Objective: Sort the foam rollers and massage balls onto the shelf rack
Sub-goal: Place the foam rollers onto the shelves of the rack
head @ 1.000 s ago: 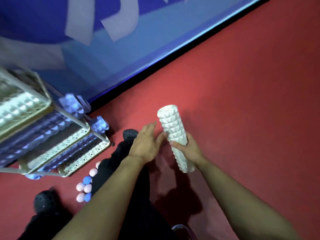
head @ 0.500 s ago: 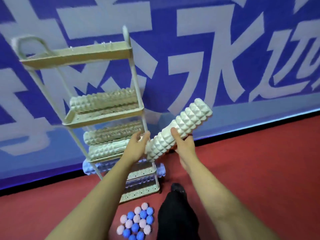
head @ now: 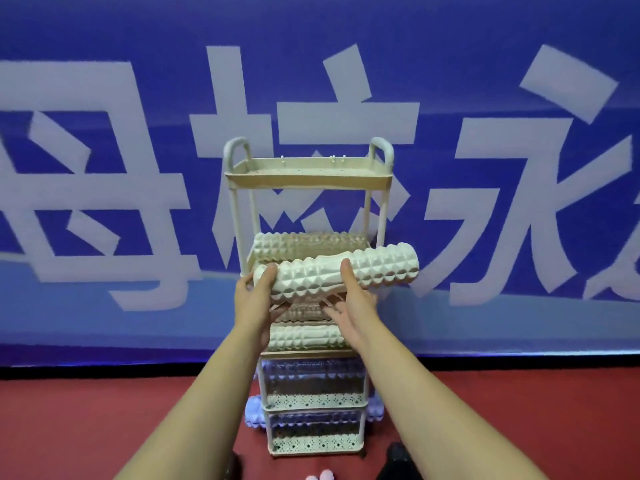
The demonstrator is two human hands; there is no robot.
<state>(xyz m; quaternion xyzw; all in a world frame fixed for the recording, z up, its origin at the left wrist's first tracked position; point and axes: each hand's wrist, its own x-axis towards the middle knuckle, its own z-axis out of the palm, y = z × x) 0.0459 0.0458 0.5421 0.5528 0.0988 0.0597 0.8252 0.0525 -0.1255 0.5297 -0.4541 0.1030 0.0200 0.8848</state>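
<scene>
Both hands, L (head: 254,301) & R (head: 353,299), grip white knobby foam roller (head: 341,273), prob. slightly tilted.

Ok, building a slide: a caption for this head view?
Both hands, left hand and right hand, hold a white foam roller before the shelf rack.

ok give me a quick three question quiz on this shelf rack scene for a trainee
1. True or false: the white foam roller held by both hands already lies flat on a tier of the shelf rack.
2. Which tier holds nothing visible? A top, B second, C bottom.
3. Fill in: the rollers in the two lowest tiers are ___ in colour.

Key: 1 false, the left hand and right hand hold it tilted in front of the rack. 2 A. 3 blue.
</scene>
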